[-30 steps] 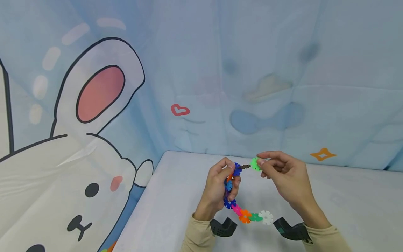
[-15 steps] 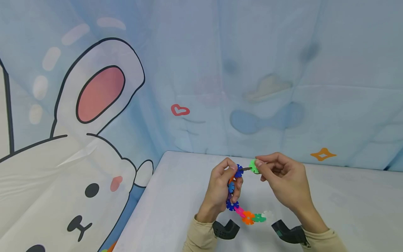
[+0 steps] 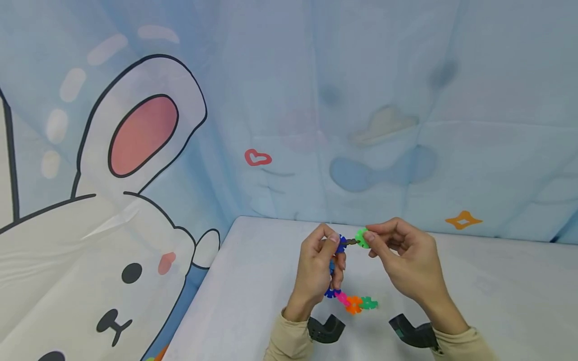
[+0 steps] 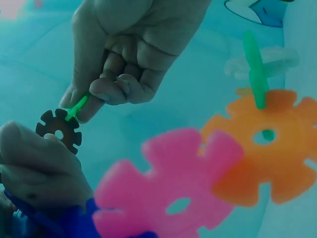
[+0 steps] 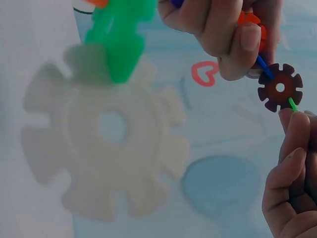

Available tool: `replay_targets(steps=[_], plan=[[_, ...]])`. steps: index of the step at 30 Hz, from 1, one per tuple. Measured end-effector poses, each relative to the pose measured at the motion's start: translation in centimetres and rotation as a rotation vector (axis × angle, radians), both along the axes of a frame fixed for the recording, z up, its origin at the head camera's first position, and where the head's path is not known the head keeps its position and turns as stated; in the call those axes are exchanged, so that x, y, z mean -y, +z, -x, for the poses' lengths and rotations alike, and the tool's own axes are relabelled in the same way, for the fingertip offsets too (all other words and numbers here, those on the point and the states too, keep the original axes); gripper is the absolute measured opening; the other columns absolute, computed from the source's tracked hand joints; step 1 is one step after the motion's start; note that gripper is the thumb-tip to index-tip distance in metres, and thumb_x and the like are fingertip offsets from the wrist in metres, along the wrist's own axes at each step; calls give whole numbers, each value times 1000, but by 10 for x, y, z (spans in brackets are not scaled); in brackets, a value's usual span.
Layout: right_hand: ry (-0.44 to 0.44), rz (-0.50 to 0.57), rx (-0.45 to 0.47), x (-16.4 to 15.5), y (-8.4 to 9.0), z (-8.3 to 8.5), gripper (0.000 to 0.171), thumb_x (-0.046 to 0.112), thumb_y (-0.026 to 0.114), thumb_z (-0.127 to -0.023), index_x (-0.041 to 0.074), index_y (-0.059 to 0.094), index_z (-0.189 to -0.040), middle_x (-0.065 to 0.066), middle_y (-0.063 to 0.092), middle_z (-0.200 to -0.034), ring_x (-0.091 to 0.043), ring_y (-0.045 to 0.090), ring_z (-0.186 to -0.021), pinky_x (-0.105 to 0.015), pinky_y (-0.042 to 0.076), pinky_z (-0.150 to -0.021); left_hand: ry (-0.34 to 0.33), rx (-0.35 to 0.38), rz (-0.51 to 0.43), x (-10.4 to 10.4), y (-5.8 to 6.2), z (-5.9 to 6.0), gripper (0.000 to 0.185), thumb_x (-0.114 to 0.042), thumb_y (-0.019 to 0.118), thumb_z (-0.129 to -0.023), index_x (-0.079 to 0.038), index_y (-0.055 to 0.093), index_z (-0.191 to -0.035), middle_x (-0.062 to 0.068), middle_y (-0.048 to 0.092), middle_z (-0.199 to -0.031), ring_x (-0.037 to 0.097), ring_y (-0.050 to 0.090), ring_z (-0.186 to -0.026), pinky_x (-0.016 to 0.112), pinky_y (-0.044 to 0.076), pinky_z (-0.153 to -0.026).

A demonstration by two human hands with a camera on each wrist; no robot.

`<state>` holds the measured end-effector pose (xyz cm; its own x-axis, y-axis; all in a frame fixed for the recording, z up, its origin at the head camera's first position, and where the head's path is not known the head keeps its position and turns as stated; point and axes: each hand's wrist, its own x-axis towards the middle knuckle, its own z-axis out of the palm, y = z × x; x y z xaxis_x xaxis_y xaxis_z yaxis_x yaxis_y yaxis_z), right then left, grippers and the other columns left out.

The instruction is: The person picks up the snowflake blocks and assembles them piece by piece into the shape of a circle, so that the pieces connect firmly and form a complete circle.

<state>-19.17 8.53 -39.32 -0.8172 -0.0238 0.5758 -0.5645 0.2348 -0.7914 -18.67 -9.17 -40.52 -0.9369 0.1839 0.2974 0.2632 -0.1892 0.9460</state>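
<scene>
Head view: we are holding a chain of flat, notched plastic snowflake discs [image 3: 345, 296] above the pale tabletop [image 3: 496, 291], both hands raised in front of us.
Left hand: our left hand [image 3: 316, 271] is curling its fingers round the upper part of the chain, thumb and forefinger pinching just behind the small brown toothed disc [image 4: 59, 130] at its top end.
Right hand: our right hand [image 3: 406, 260] is pinching a light green notched disc [image 3: 362, 237] edge-on between thumb and forefinger.
Key relation: the green disc is lying just right of the brown disc, its edge touching a brown notch; whether it is seated we cannot tell.
Long axis: the chain is hanging down from the left hand, then trailing right through pink, orange and green discs.
Materials: rigid, smooth, brightly coloured plastic; thin discs with slotted rims and centre holes.
Backdrop: a wrinkled blue cartoon-rabbit cloth [image 3: 135, 150] is hanging behind.
</scene>
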Motion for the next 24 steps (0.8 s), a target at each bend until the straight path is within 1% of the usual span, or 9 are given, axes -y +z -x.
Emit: replay_targets(steps=[5, 8, 10, 12, 13, 17, 19, 21, 24], plan=[[4, 36, -31, 3, -1, 0, 14, -10, 75, -92, -2, 72, -103, -5, 75, -81, -9, 70, -65, -13, 59, -74, 51, -77, 29, -2, 1, -3, 32, -19, 43, -115, 6, 45, -96, 32, 44, -62, 5, 44, -32, 20, 40, -34], [19, 45, -44, 2, -2, 1, 15, -12, 75, -91, -2, 72, -103, -3, 75, -81, -10, 71, -65, -12, 59, -74, 70, -105, 46, -4, 1, -5, 32, -20, 44, -115, 5, 46, -96, 34, 45, -63, 5, 45, -33, 19, 40, -35], [36, 40, -43, 1, -3, 2, 15, -11, 75, -92, -2, 72, -103, -2, 75, -81, -10, 71, -66, -13, 59, -73, 69, -101, 48, -4, 0, -4, 32, -19, 42, -115, 5, 45, -95, 34, 45, -62, 4, 45, -34, 19, 41, -35], [46, 19, -39, -2, -4, 3, 15, -10, 74, -93, -1, 72, -104, 1, 76, -81, -9, 72, -67, -13, 59, -72, 59, -72, 44, -5, -1, -3, 32, -18, 39, -114, 5, 45, -94, 34, 45, -62, 5, 45, -34, 19, 42, -36], [48, 7, -34, -3, -4, 3, 14, -10, 74, -93, -1, 72, -104, 2, 76, -81, -8, 72, -67, -13, 59, -72, 48, -49, 41, -5, -2, -2, 32, -18, 38, -114, 5, 45, -93, 31, 47, -60, 5, 45, -35, 19, 42, -36], [29, -45, -11, -6, -5, 4, 13, -5, 76, -94, 2, 71, -103, 2, 78, -79, -5, 73, -68, -11, 59, -74, -10, 64, 58, -3, -4, 1, 35, -28, 36, -114, -2, 47, -93, 11, 51, -57, 8, 47, -37, 20, 44, -38], [19, -63, 3, -6, -6, 5, 12, -3, 77, -94, 4, 71, -102, 1, 79, -79, -4, 73, -69, -11, 59, -75, -39, 108, 78, -2, -6, 3, 36, -32, 37, -115, -3, 51, -100, 2, 51, -58, 9, 47, -38, 21, 44, -39], [20, -87, 16, -6, -6, 6, 11, 0, 78, -95, 5, 71, -101, 2, 79, -79, -4, 74, -69, -12, 59, -73, -59, 134, 104, 0, -7, 4, 37, -32, 37, -116, -1, 55, -108, 0, 50, -59, 9, 47, -40, 22, 45, -40], [50, -170, 56, -8, -8, 7, 9, 7, 77, -98, 9, 71, -104, 4, 79, -78, -4, 73, -69, -17, 58, -63, -74, 168, 129, 4, -8, 7, 36, -24, 38, -115, 3, 61, -118, 0, 50, -60, 10, 47, -42, 22, 45, -41]])
